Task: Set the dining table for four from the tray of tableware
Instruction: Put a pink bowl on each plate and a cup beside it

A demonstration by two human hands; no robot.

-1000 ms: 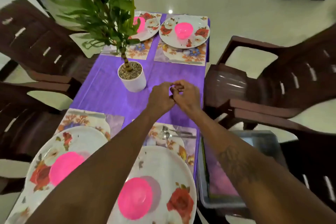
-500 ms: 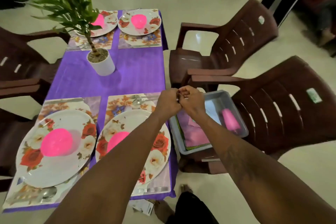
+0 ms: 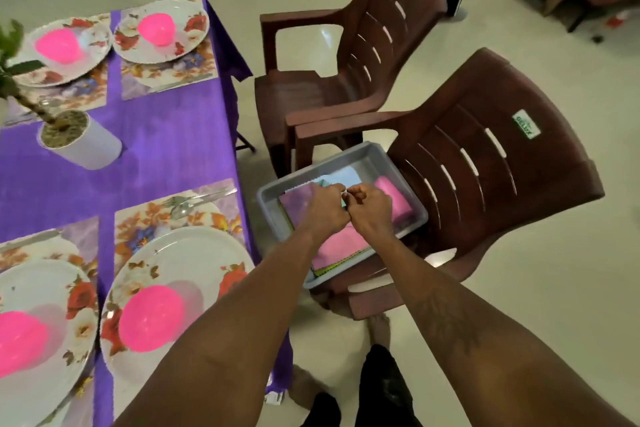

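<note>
Left hand point(image 3: 327, 206) and right hand point(image 3: 372, 210) meet knuckle to knuckle over the tray point(image 3: 269, 199) on the chair point(image 3: 485, 184), fingers curled, any hold unclear; the folded napkins point(image 3: 337, 248) inside look soft and light, best pinched at a loose corner.

Soft even indoor light, faint shadows, slight motion blur, wide-angle edge distortion

A far chair point(image 3: 349, 55) and a near chair point(image 3: 485, 166), both brown plastic with slatted backs, stand side by side on the pale floor point(image 3: 526, 288). A potted plant point(image 3: 88, 146) (white pot, gravel on top) leans left.
</note>
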